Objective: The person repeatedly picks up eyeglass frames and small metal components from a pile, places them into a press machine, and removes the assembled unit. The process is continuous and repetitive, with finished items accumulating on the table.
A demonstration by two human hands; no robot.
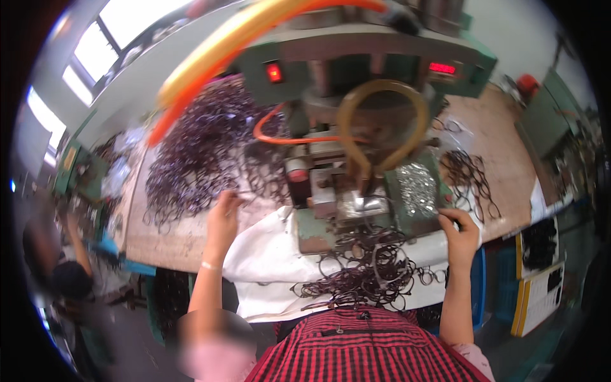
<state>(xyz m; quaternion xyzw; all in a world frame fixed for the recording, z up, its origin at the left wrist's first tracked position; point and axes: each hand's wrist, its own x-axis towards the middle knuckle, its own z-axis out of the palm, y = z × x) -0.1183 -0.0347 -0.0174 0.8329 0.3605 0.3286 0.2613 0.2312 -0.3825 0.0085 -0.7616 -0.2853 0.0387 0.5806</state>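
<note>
My left hand (223,216) is closed, its fingertips on the edge of a dark eyeglass frame (261,181) beside a large heap of purple-brown eyeglass frames (200,149). At the right, my right hand (461,232) pinches its fingers together at the edge of a green plate holding small shiny metal pieces (417,183); anything between the fingertips is too small to make out. Between my hands stands a green bench press (312,232) with a metal fixture (363,205) under its head. Several dark eyeglass frames (375,270) lie in a tangle on a white cloth (258,251) in front of me.
An orange air hose (210,60) arches over the machine, and a yellowish tube (385,86) loops down to the fixture. More eyeglass frames (468,172) lie to the right on the wooden table (509,159). At the far left another person (73,274) sits by a green machine.
</note>
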